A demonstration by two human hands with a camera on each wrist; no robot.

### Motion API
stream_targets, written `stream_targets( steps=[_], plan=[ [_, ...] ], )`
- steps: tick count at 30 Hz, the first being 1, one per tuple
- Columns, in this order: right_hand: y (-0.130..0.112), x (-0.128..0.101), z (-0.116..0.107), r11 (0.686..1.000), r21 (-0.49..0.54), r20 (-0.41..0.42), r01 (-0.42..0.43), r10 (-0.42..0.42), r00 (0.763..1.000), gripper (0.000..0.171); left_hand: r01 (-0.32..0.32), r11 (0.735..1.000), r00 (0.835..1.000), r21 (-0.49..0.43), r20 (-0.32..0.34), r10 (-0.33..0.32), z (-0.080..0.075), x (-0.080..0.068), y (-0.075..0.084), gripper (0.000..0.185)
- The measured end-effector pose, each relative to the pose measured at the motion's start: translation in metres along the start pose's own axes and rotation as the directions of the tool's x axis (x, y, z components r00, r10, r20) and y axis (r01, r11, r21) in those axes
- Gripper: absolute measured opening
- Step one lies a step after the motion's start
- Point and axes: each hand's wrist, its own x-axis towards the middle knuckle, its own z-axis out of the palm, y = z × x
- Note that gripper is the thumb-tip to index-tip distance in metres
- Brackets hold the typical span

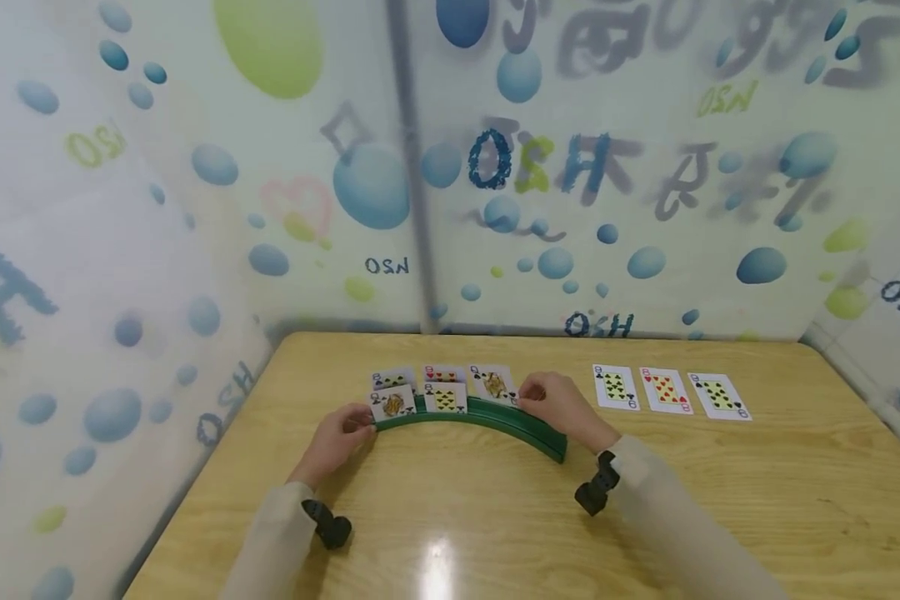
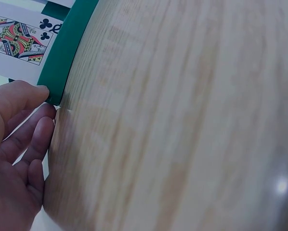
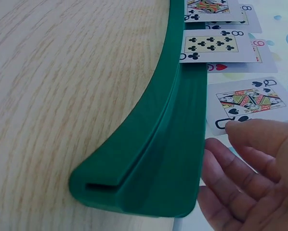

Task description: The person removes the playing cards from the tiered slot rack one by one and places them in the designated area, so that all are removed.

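A curved green card holder [image 1: 510, 421] lies on the table, and two cards stand in its slot: a queen of clubs [image 2: 21, 39] at the left and an eight of clubs [image 3: 211, 45] beside it. My left hand [image 1: 341, 433] pinches the holder's left end, thumb on top and fingers against its edge. Behind the holder, my right hand [image 1: 558, 404] pinches a queen of spades [image 3: 250, 100] at its lower corner. Partly hidden behind the standing cards are a black eight [image 1: 393, 377] and a red heart card [image 1: 444, 373].
Three more cards lie face up in a row at the right: a black-suited card [image 1: 615, 387], a hearts card [image 1: 665, 391] and another black-suited card [image 1: 720, 396]. A patterned wall [image 1: 495, 250] borders the wooden table [image 1: 495, 517] at the back.
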Motion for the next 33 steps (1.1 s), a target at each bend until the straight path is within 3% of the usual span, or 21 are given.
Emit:
stream_targets(
  steps=[11,22,33],
  plan=[
    [0.006,0.000,-0.019,0.998,0.057,-0.075,-0.021,0.026,0.997,0.008,-0.049,0.999,0.999,0.018,0.022,0.048,0.000,0.021,0.006,0.029],
    [0.007,-0.012,-0.026,0.997,0.077,-0.096,0.003,0.005,0.995,0.008,-0.053,0.999,0.999,0.011,0.002,0.053,0.001,0.010,0.002,0.026],
    [0.022,-0.021,-0.045,0.997,0.078,-0.117,-0.001,0.010,0.993,0.009,-0.015,1.000,1.000,-0.001,-0.014,0.015,0.001,0.001,-0.002,0.027]
  ],
)
